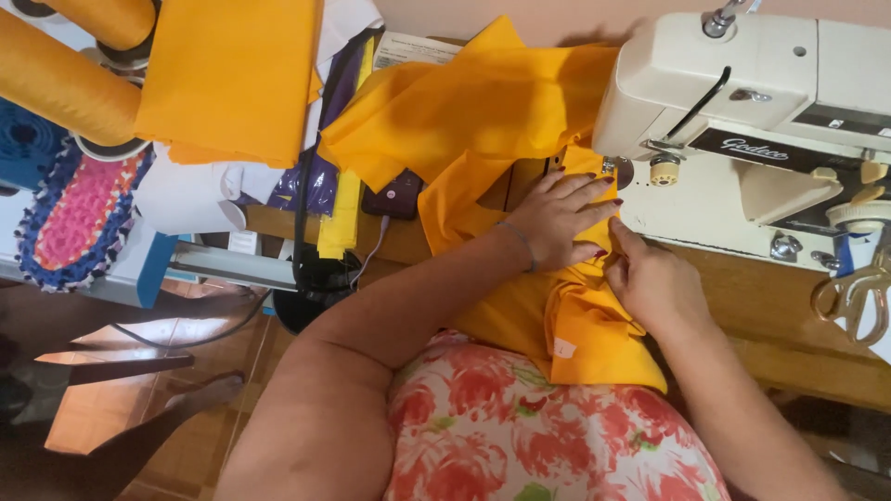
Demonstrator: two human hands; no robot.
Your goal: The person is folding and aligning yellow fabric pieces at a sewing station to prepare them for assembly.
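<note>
Orange fabric [473,116] is piled behind the needle of a cream sewing machine [742,102] and drapes toward my lap. My left hand [557,218] lies flat on the fabric just left of the needle area, fingers spread and pressing it down. My right hand [650,278] pinches a fold of the same fabric in front of the presser foot, thumb and fingers closed on the edge. The needle itself is hidden behind my fingers and the cloth.
A pair of scissors [858,297] lies on the wooden table [789,315] at the right. More orange cloth [232,74] and orange rolls [56,79] sit at the upper left, beside a colourful crocheted mat [79,213]. A black cable [306,195] hangs down.
</note>
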